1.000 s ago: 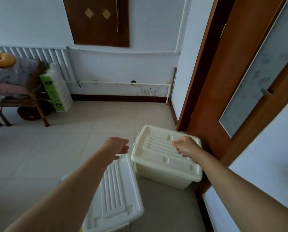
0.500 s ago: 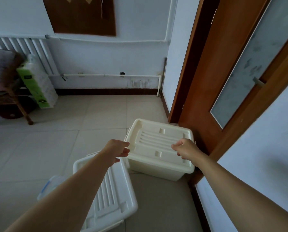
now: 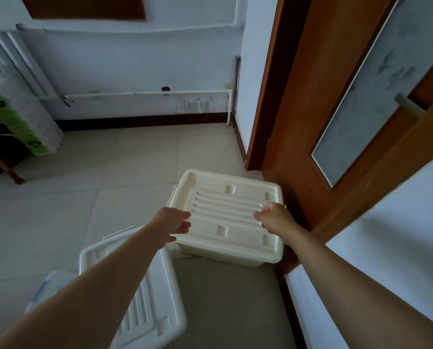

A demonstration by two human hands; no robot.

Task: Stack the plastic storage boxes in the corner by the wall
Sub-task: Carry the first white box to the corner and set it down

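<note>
Cream box (image 3: 226, 217) sits on the floor against the wooden door (image 3: 323, 109), white box (image 3: 139, 293) beside it, nearer me. Left hand (image 3: 171, 221) hovers at its lid edge, fingers loosely curled, gripping nothing; right hand (image 3: 275, 217) curled over the lid's far side, can't tell if it's gripping.

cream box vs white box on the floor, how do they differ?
The cream box sits by the wooden door, farther from the camera; the white box lies nearer, partly hidden by the left arm. Both hands are at the cream box; neither is at the white box. Both have ribbed lids.
</note>
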